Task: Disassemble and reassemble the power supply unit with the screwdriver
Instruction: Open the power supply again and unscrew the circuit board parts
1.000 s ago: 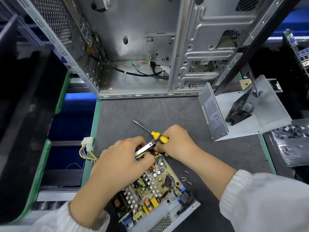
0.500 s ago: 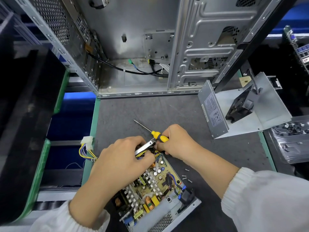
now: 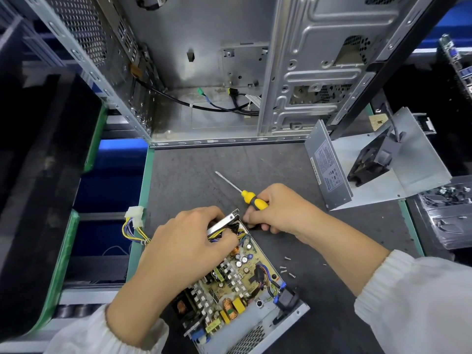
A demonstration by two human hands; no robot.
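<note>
Dark grey mat (image 3: pixel 268 162), green-edged; open computer case (image 3: pixel 255 60) behind.

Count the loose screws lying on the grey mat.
5 small silver screws: one, a pair, one right of the open circuit board, one apart. Hands may hide others.

one screwdriver (image 3: pixel 252 199), one open power supply unit (image 3: pixel 237 282), one computer case (image 3: pixel 229 67), five loose screws (image 3: pixel 286 268), two hands.

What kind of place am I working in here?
Probably a computer repair or teardown bench: an open PC case stands on a dark mat, with an opened power supply, loose screws and a parts tray.
</note>
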